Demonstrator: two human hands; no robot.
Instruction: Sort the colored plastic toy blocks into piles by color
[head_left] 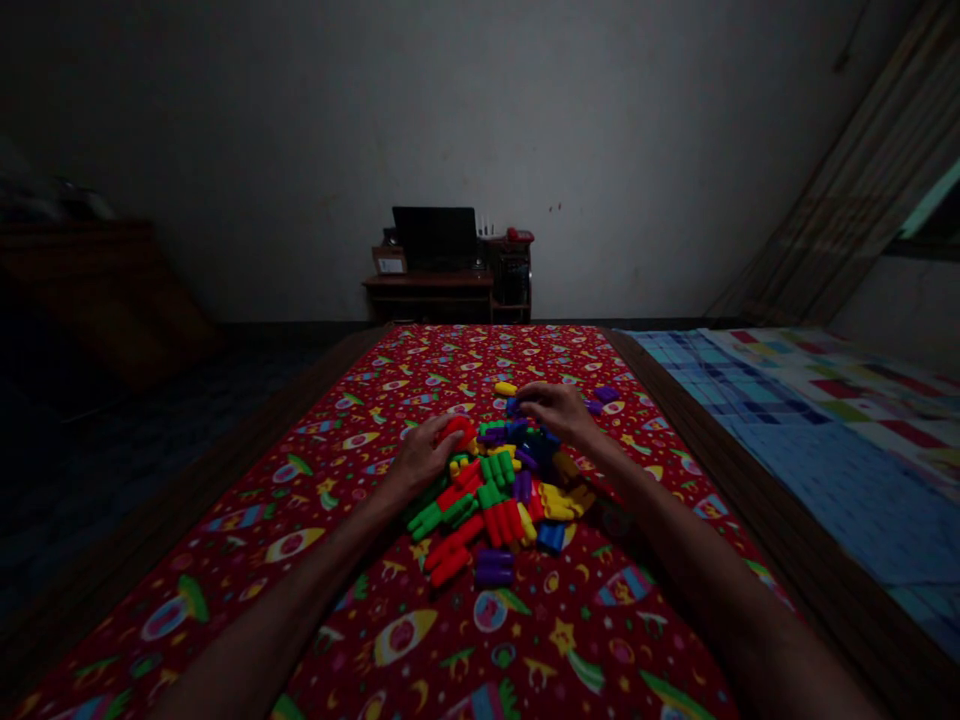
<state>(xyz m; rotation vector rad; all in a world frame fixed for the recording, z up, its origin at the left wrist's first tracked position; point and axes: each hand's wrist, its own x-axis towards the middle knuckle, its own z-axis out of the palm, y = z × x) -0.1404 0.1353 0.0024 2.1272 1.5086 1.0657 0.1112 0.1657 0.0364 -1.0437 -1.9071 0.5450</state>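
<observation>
The blocks (497, 468) lay in a loose heap in the middle of the red cloth (405, 635), between the two hands I was watching. They were red, green, yellow, blue and purple, with a smooth shine and rounded ribs like short tubes side by side. One purple block (493, 569) lay at the near edge of the heap; one yellow block (505, 388) lay at its far side. The left hand (421, 456) had its fingers narrow around a red block (460, 431). The right hand (559, 410) was bent over the far blocks, beside a blue one; I could not tell whether its fingers held anything. On the desk (431, 283) behind stood a box (389, 262), whose inside I could not see.
</observation>
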